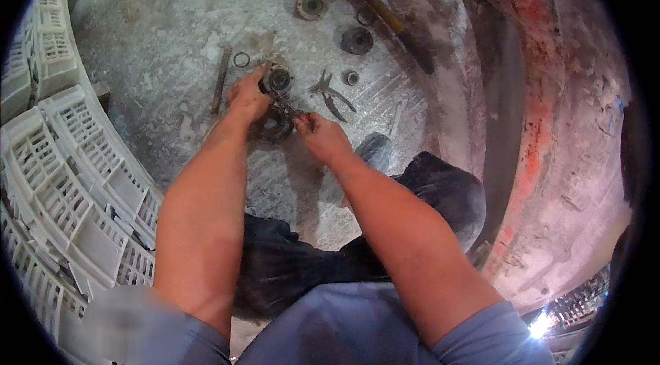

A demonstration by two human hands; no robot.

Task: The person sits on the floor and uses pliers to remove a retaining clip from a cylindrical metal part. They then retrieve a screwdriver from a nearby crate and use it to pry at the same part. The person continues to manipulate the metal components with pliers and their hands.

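Note:
My left hand (249, 97) is closed on the side of a round metal part with a ring-shaped centre (278, 78), just above the floor. My right hand (322, 135) pinches a thin dark tool (283, 102) that slants up and left to the part's lower edge; its exact kind is not clear. Beneath it lies a larger dark metal ring (275, 133), partly covered by my hands. Pliers (333, 97) rest with handles spread, right of the part. A small ring (241, 59) and a flat metal bar (221, 80) lie beyond and left of my left hand.
A sledgehammer (377, 7) lies at the far right, near two round metal parts (311, 5) (357, 40). A small bushing (351, 78) sits beside the pliers. White plastic crates (75, 186) line the left; a stained, curved wall (536, 124) rises at right.

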